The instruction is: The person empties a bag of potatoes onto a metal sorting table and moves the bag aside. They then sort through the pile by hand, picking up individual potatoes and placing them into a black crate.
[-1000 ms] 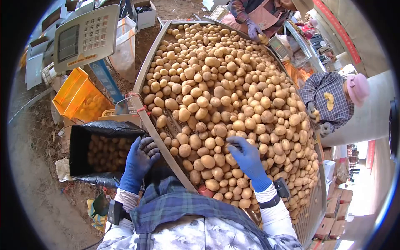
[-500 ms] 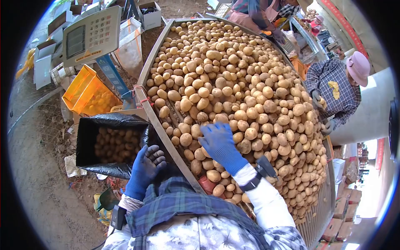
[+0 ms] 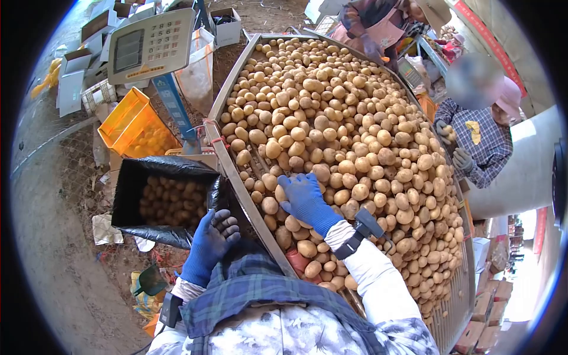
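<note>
While my right hand (image 3: 306,198) lies spread, palm down, on potatoes (image 3: 349,136) near the surface's left edge, my left hand (image 3: 208,242) hangs loose, empty, beside the part-filled box (image 3: 168,201); most potatoes remain unsorted.

I see blue gloves (image 3: 307,201), tan potatoes (image 3: 331,118), a black bag liner (image 3: 127,189), an orange crate (image 3: 127,118) and 1 blue-green plaid shirt (image 3: 254,290).

Right hand (image 3: 305,198) lies palm-down on potatoes (image 3: 331,118); grasp underneath hidden. Left hand (image 3: 210,242) palm side hidden, whether holding anything unclear. Bin floor buried under heap. Black-lined box (image 3: 133,183) bottom concealed by contents. Scale display (image 3: 148,44) readout too small to read. Co-worker (image 3: 479,130) face blurred. Picture corners cut off by lens black.
</note>
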Demonstrator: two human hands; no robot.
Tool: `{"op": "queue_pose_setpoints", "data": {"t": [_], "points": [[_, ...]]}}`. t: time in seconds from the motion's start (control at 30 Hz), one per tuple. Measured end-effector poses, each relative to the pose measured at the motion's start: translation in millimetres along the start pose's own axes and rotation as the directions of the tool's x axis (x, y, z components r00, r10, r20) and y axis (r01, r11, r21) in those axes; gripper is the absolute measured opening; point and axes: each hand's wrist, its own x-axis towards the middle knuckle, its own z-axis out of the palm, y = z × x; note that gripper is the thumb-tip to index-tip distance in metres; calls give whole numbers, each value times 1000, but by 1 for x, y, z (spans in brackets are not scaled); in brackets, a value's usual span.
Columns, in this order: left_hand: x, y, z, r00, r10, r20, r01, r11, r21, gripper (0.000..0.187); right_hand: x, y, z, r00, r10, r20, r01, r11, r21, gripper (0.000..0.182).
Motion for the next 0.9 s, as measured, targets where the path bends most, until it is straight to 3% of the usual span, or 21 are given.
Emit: {"op": "queue_pose_setpoints", "data": {"t": [0.1,0.2,0.27,0.3,0.37,0.47,0.53,0.63,0.67,0.73,0.8,0.87,0.9], "points": [[0,4,0,999,17,41,-16,1000,-9,41,-2,-1,-6,993,53,-105,-42,994,100,55],[-1,5,2,999,38,19,-38,999,-13,41,-5,-10,-4,983,33,-182,-41,998,-44,53],[0,4,3,999,35,18,-35,999,0,41,-7,-21,2,974,-148,-172,144,989,-33,42],[1,3,3,999,35,17,-35,999,10,41,-6,-28,4,974,-145,-173,141,989,-35,42],[2,1,5,999,37,24,-37,999,6,41,-2,-45,-1,994,-81,71,80,997,6,47],[6,-1,8,999,14,42,-14,1000,0,41,11,-40,5,990,-62,127,54,996,69,46],[6,0,9,999,-8,47,8,1000,-3,41,13,-30,9,995,-76,60,69,992,104,41],[8,3,15,996,8,93,-10,1000,20,42,13,-18,1,1000,-17,26,5,906,424,41],[9,4,17,995,6,100,-8,1000,23,42,9,-18,-9,1000,-12,22,1,907,421,41],[11,5,20,975,-35,219,27,999,38,53,-3,-20,-25,987,163,-4,-99,621,778,45],[3,0,47,950,-100,296,94,995,35,59,-18,-31,-32,980,178,-88,-41,616,787,50],[6,-14,73,910,-173,376,168,985,45,66,-30,-41,-34,946,116,-301,146,678,720,55],[10,-21,83,902,-214,374,252,966,-55,69,-38,-42,-40,950,35,-311,213,657,723,61]]}}
